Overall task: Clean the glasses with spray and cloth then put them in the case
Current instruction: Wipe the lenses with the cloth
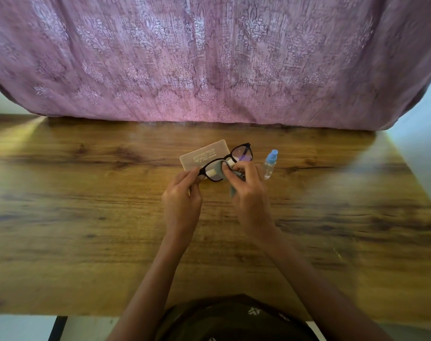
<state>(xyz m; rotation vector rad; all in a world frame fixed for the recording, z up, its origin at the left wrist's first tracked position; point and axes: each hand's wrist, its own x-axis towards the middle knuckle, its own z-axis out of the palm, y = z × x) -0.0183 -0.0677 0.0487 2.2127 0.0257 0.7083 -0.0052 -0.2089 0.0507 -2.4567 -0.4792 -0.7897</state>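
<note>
While the glasses (242,153) are held just above the table (86,217) at its middle, the left hand (182,194) pinches the outer corner of the black frame, its fingers (194,174) clamped together on it. The right hand (249,190) has its fingers curled round a grey-blue cloth (220,166) and presses it against the lens nearest the left hand; a loose end of the cloth hangs below the palm. The other lens, at 2 o'clock from the covered one, is bare and shows a purplish sheen. A pale, flat case (204,153) lies closed on the table at 11 o'clock from the glasses, partly behind them. A small clear spray bottle (270,165) with a blue cap lies at 3 o'clock from the glasses, just beside the right hand. A pink patterned curtain (209,57) hangs at 12 o'clock, beyond the table's far edge.
</note>
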